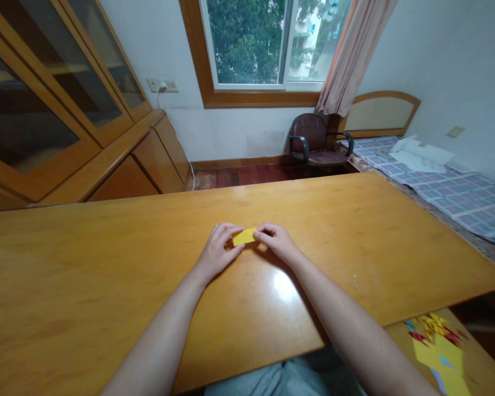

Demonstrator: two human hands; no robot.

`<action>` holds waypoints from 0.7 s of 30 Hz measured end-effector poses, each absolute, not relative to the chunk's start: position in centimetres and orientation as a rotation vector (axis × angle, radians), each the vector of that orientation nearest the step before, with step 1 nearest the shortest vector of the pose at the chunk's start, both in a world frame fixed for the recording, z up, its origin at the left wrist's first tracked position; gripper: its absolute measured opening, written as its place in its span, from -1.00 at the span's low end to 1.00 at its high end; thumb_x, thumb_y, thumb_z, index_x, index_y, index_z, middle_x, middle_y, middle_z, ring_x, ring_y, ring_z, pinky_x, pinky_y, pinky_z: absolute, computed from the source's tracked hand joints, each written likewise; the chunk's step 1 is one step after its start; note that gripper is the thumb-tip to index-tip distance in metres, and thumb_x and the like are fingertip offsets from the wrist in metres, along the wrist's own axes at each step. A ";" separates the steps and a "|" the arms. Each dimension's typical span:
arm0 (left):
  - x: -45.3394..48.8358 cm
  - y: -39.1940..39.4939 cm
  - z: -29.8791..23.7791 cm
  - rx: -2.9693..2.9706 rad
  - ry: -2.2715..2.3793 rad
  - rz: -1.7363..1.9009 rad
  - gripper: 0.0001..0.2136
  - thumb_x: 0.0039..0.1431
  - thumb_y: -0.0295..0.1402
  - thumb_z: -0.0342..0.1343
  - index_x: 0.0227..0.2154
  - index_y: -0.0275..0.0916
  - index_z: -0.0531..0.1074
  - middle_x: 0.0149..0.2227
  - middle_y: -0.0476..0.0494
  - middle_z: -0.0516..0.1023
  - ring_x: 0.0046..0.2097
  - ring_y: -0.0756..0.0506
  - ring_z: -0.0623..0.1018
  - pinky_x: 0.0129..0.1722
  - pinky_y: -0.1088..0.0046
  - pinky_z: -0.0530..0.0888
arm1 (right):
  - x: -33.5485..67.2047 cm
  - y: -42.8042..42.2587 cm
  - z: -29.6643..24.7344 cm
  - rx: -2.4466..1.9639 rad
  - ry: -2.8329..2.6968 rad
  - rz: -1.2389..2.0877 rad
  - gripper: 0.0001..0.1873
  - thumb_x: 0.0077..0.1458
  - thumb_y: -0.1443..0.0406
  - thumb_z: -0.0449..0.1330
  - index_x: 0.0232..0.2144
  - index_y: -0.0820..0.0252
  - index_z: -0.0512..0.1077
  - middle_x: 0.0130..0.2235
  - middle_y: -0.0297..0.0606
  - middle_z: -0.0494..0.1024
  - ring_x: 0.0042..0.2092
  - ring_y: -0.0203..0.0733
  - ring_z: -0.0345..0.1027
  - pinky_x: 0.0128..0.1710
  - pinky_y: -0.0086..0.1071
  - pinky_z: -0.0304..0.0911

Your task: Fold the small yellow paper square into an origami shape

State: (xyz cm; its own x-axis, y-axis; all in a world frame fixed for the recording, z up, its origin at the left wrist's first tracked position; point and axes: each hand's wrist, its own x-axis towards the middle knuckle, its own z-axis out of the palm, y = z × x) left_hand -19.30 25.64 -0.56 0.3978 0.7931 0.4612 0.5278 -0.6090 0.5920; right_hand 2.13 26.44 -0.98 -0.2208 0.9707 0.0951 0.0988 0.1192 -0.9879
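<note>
Left hand [216, 251] clamped on left end of yellow paper piece [243, 237], right hand [277, 241] pinching right end; two-sided grip likely steadies it over counter [107, 286].

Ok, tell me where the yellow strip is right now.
In the head view, the strip is just below centre, over the table, held between the left hand and the right hand.

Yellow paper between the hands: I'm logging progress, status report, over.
Left hand, right hand: at opposite ends of the yellow paper. Paper small, over the wooden table; contact unclear. Yellow sheets lower right, apart from both hands.
</note>
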 end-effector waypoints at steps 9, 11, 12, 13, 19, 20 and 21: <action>-19.3 25.6 -0.3 2.210 1.219 1.049 -0.69 0.20 -0.24 0.17 -0.02 -0.18 0.43 -0.09 -0.16 0.50 -0.04 -0.15 0.47 0.01 0.29 0.41 | 2.2 26.2 -0.5 -1.026 -1.538 1.226 -0.72 0.05 0.12 0.29 -0.41 0.25 0.51 -0.41 -0.32 0.49 -0.36 -0.28 0.32 -0.29 -0.41 0.19; -19.3 25.7 -0.4 2.171 1.242 1.033 -0.68 0.20 -0.21 0.16 -0.02 -0.18 0.42 -0.08 -0.17 0.51 -0.05 -0.15 0.48 -0.01 0.30 0.42 | 2.1 26.1 -0.5 -1.017 -1.595 1.194 -0.71 0.02 0.11 0.32 -0.37 0.24 0.54 -0.40 -0.32 0.48 -0.36 -0.29 0.29 -0.32 -0.42 0.18; -19.3 25.7 -0.4 2.158 1.251 1.021 -0.67 0.20 -0.20 0.15 -0.01 -0.18 0.42 -0.08 -0.17 0.51 -0.05 -0.15 0.49 -0.02 0.30 0.42 | 2.1 26.1 -0.5 -1.015 -1.621 1.177 -0.71 0.02 0.11 0.33 -0.35 0.23 0.55 -0.39 -0.32 0.47 -0.36 -0.29 0.28 -0.34 -0.43 0.17; -19.4 25.6 -0.4 2.148 1.256 1.007 -0.67 0.20 -0.19 0.15 -0.01 -0.18 0.42 -0.07 -0.18 0.52 -0.05 -0.15 0.49 -0.02 0.30 0.42 | 2.1 26.1 -0.5 -1.013 -1.644 1.162 -0.72 0.01 0.11 0.34 -0.34 0.23 0.55 -0.39 -0.33 0.46 -0.37 -0.29 0.27 -0.35 -0.43 0.16; -19.4 25.4 -0.5 2.072 1.254 0.940 -0.63 0.17 -0.15 0.16 0.01 -0.16 0.43 -0.03 -0.18 0.54 -0.05 -0.15 0.52 -0.02 0.31 0.45 | 2.2 26.1 -0.6 -1.016 -1.701 1.121 -0.74 0.04 0.13 0.33 -0.32 0.21 0.57 -0.37 -0.30 0.50 -0.33 -0.26 0.32 -0.31 -0.41 0.21; -19.4 25.4 -0.5 2.053 1.252 0.937 -0.62 0.17 -0.15 0.17 0.01 -0.16 0.43 -0.02 -0.18 0.54 -0.04 -0.16 0.53 -0.02 0.31 0.45 | 2.2 26.1 -0.5 -1.018 -1.703 1.120 -0.75 0.04 0.13 0.33 -0.33 0.21 0.57 -0.37 -0.30 0.51 -0.33 -0.25 0.33 -0.30 -0.41 0.22; -19.4 25.4 -0.5 2.034 1.249 0.937 -0.62 0.17 -0.15 0.17 0.01 -0.17 0.43 -0.02 -0.19 0.54 -0.04 -0.16 0.53 -0.02 0.31 0.46 | 2.2 26.1 -0.5 -1.019 -1.703 1.119 -0.75 0.04 0.13 0.33 -0.33 0.21 0.57 -0.37 -0.30 0.51 -0.33 -0.25 0.34 -0.30 -0.41 0.22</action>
